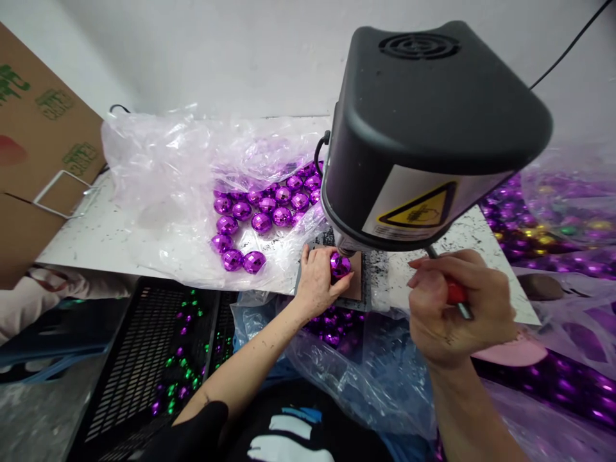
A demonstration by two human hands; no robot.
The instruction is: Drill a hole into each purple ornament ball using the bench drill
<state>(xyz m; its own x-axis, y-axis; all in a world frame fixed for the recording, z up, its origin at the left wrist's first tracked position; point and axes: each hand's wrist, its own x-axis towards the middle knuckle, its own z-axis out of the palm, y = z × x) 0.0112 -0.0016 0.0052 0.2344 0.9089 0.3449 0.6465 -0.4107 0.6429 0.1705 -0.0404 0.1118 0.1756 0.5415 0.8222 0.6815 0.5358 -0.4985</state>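
Observation:
My left hand (318, 277) grips a shiny purple faceted ball (339, 264) on the small brown pad at the base of a black press machine (433, 115). The tip of the machine sits right at the top of this ball; whether they touch I cannot tell. On the right, my right hand (457, 305) is wrapped round the red-gripped lever (456, 292) of the machine. Several more purple balls (262, 222) lie on clear plastic left of the machine. The underside of the machine's head is hidden from me.
A crumpled clear plastic bag (158, 186) covers the left of the white table (96, 231). At far left stands a cardboard box (43, 141). Below the table edge, a black crate (120, 359) holds green and purple beads. Bagged purple beads (577, 378) fill the right side.

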